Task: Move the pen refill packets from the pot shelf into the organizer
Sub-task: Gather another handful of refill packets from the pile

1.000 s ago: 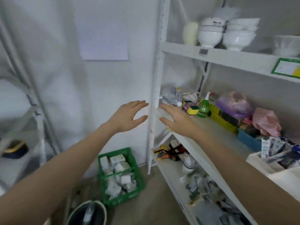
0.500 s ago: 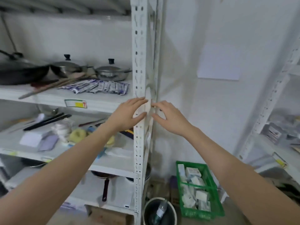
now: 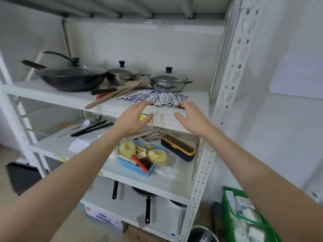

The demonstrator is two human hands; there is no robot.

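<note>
Print on the pen refill packets [image 3: 157,98] is too small to read.

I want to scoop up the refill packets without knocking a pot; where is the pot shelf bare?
Bare: the front strip of the pot shelf before the refill packets, and the right end beside the upright post. Crowded: behind the packets, where the steel pot, wooden spatula and wok stand.

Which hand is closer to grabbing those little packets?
Probably the right hand: its fingertips already touch the near edge of the packets. The left hand is open just beside them, its fingertips near their left end, so it can help scoop.
</note>
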